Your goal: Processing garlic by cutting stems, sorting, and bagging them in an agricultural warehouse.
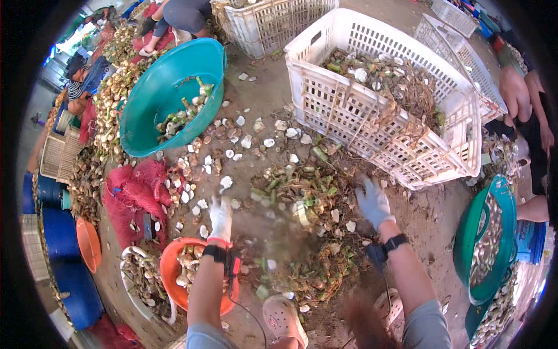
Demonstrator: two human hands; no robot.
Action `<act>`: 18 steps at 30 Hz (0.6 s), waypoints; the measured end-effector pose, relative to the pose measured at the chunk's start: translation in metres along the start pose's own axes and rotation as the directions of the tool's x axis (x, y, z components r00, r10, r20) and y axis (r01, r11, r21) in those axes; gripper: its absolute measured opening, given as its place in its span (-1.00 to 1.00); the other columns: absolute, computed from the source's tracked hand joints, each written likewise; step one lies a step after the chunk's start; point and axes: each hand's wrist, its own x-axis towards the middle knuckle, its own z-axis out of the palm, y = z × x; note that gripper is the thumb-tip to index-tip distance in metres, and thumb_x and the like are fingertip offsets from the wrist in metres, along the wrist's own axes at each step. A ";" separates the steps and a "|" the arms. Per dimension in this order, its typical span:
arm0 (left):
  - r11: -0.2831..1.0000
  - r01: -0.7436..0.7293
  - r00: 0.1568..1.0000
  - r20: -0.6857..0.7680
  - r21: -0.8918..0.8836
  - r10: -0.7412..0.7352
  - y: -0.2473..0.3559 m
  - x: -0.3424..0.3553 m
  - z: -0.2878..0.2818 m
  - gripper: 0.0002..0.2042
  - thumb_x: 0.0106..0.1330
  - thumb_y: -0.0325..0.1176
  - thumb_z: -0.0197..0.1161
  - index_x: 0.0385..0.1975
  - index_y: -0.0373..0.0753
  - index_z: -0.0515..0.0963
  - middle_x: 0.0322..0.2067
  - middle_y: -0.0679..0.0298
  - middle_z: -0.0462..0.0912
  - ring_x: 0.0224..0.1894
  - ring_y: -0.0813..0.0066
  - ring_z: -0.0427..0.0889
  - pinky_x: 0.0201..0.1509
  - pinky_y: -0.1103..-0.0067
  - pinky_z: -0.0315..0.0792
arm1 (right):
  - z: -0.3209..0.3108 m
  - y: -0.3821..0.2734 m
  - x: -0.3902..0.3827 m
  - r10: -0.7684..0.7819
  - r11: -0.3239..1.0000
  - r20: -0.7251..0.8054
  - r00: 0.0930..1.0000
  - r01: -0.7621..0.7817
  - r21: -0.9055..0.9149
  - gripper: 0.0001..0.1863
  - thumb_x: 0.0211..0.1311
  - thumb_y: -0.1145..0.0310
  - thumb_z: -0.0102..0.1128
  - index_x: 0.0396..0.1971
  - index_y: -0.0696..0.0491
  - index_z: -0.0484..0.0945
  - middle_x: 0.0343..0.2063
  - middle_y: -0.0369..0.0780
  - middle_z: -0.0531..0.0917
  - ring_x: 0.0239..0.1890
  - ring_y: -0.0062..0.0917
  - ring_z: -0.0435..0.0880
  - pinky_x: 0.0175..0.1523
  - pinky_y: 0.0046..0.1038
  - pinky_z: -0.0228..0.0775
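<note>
My left hand [221, 220], in a whitish glove with a dark wrist strap, hovers left of a heap of cut garlic stalks and husks [302, 189]. Its fingers point forward and look apart, with nothing seen in them. On the heap's right side my right hand [374, 202], gloved too, has its fingers spread and holds nothing. Between the hands a brownish patch is smeared by motion, and I cannot make out what it is. An orange basin [168, 273] with garlic bulbs [189, 264] stands below my left hand, partly hidden by that forearm.
A white slatted crate [383, 131] of trimmings stands beyond my right hand. Ahead left are a teal basin [148, 99] with some garlic and a red mesh bag [136, 195]. A green basin [465, 250] stands far right. White garlic scraps dot the ground; other people sit nearby.
</note>
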 end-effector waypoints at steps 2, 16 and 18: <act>0.795 0.115 0.992 -0.025 0.596 -0.124 -0.019 0.020 0.008 -0.30 0.22 0.00 0.10 0.35 -0.01 0.03 0.25 0.01 0.06 0.21 0.01 0.12 0.17 0.15 0.19 | -0.005 -0.001 0.013 0.216 0.956 0.059 0.975 -0.224 0.190 -0.42 0.28 0.02 -0.07 0.24 -0.04 0.22 0.14 0.06 0.34 0.21 -0.05 0.29 0.26 -0.10 0.19; 0.826 0.277 0.959 0.187 -0.491 -0.211 0.062 -0.075 0.180 -0.47 0.32 -0.34 0.09 0.28 -0.26 0.14 0.11 0.14 0.39 0.03 0.46 0.43 0.03 0.52 0.37 | 0.071 -0.089 -0.019 0.389 0.636 0.000 0.921 -0.268 0.724 -0.46 0.28 0.01 -0.10 0.07 0.13 0.39 -0.03 0.12 0.45 0.04 -0.07 0.40 0.16 -0.30 0.20; 0.705 0.290 0.953 0.262 -0.647 -0.152 0.092 -0.096 0.173 -0.47 0.32 -0.42 0.08 0.28 -0.27 0.13 0.10 0.19 0.38 0.01 0.51 0.43 0.03 0.61 0.36 | 0.051 -0.092 -0.029 0.244 0.631 -0.154 0.957 -0.037 0.775 -0.50 0.28 0.08 -0.09 0.02 0.18 0.42 -0.08 0.10 0.49 0.00 -0.09 0.43 0.15 -0.31 0.20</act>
